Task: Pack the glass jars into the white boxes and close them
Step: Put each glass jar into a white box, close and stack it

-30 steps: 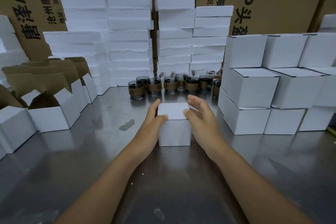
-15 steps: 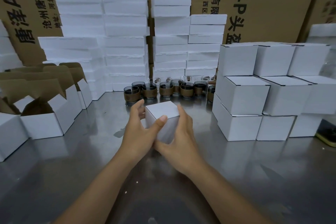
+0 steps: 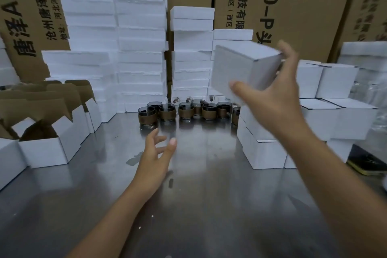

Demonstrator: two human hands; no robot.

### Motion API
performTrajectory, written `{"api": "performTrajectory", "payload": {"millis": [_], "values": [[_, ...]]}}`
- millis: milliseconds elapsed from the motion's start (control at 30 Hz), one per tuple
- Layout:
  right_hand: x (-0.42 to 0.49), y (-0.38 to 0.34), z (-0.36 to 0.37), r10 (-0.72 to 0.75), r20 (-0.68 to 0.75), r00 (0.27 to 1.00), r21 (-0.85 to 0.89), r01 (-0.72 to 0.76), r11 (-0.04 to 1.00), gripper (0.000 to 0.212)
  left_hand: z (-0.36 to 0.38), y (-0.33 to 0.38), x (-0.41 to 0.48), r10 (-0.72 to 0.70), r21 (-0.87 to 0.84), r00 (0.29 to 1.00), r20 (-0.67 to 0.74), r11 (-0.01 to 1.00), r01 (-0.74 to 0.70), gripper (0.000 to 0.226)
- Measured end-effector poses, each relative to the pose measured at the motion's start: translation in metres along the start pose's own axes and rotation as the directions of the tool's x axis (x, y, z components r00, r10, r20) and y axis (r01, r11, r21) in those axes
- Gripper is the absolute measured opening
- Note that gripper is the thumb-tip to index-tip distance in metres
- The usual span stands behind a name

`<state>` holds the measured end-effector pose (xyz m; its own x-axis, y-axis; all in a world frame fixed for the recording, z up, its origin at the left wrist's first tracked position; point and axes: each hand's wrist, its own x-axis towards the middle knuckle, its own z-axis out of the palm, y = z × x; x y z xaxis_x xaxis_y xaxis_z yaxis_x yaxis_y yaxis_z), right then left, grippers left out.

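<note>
Okay, so I'd set this one down square on the stack of closed boxes (image 3: 314,115) at the right of the steel table (image 3: 209,205), edges lined up so nothing topples. The closed white box (image 3: 240,67) is up in the air, tilted, gripped by my right hand (image 3: 278,94), thumb on the near face, fingers over the far edge. My left hand (image 3: 155,155) hovers spread and empty just short of the glass jars (image 3: 167,111), well apart from the box.
</note>
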<state>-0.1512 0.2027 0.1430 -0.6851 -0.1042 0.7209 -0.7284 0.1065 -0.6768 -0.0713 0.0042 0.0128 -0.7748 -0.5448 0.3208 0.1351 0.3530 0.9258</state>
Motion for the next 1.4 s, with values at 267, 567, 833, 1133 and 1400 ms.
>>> {"api": "performTrajectory", "payload": {"millis": [267,567,833,1133,1400], "values": [[0.038,0.028,-0.037,0.105,-0.181,0.978,-0.214,-0.144,0.966,0.089,0.007,-0.008,0.001,-0.021,0.028,1.0,0.012,0.999,0.021,0.047],[0.037,0.047,-0.033,0.131,-0.206,0.97,-0.315,-0.193,0.929,0.086,0.006,-0.009,0.004,0.007,0.049,0.999,-0.046,0.999,-0.005,0.02],[0.038,0.053,-0.023,0.147,-0.259,0.955,-0.383,-0.241,0.892,0.086,0.006,-0.006,0.003,0.031,0.063,0.999,-0.033,0.998,-0.029,0.019],[0.033,0.059,-0.02,0.127,-0.261,0.957,-0.461,-0.239,0.855,0.092,0.007,-0.005,0.002,0.044,0.048,0.999,-0.027,0.998,-0.042,0.02],[0.02,0.04,-0.013,-0.034,-0.26,0.965,-0.507,-0.107,0.855,0.102,0.008,-0.001,-0.006,0.028,0.03,1.0,0.006,0.999,-0.028,0.018]]}}
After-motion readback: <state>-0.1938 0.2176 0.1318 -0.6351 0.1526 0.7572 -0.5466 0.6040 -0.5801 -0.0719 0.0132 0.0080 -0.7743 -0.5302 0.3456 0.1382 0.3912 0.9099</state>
